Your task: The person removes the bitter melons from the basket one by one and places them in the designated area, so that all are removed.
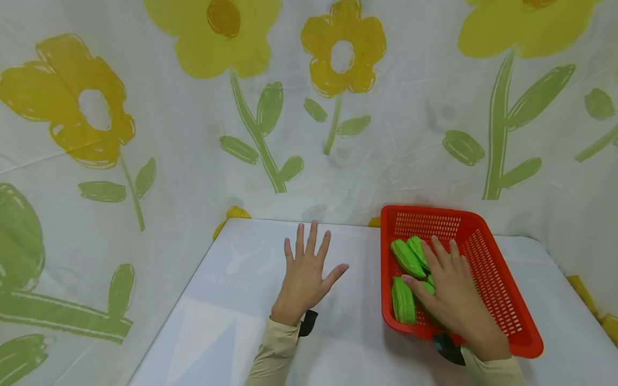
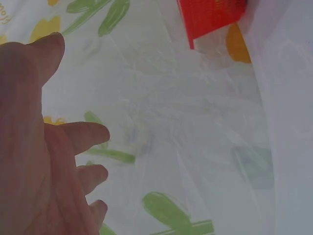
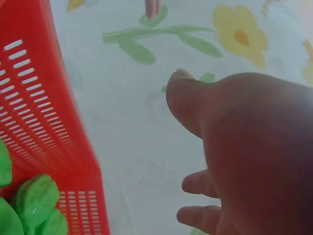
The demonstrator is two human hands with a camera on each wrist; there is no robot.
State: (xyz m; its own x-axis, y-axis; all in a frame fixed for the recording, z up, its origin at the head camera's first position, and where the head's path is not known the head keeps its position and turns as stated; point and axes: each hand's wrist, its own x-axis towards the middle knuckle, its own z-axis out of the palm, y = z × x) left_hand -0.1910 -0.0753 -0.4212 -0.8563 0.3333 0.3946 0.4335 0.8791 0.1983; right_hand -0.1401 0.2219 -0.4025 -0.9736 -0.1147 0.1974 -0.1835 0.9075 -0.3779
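My left hand (image 1: 304,281) hovers over the table with its fingers spread wide, and nothing is in it. In the left wrist view that hand (image 2: 29,142) has its thumb apart from the fingers. My right hand (image 1: 454,297) is above a red slotted plastic basket (image 1: 385,257), fingers extended. Several green ridged fruits (image 1: 407,258), star-fruit-like, lie in the basket; the right hand covers some of them. Whether it touches any is hard to tell. In the right wrist view, the thumb and fingers of the hand (image 3: 259,147) stand apart from the fruits (image 3: 36,200).
The white table (image 1: 207,332) has faint blue-grey printing. A pale cloth (image 1: 386,161) with yellow flowers and green leaves hangs behind and beside it. The basket stands on the right part of the table, near the back edge. A dark wrist strap (image 1: 308,323) shows at the left cuff.
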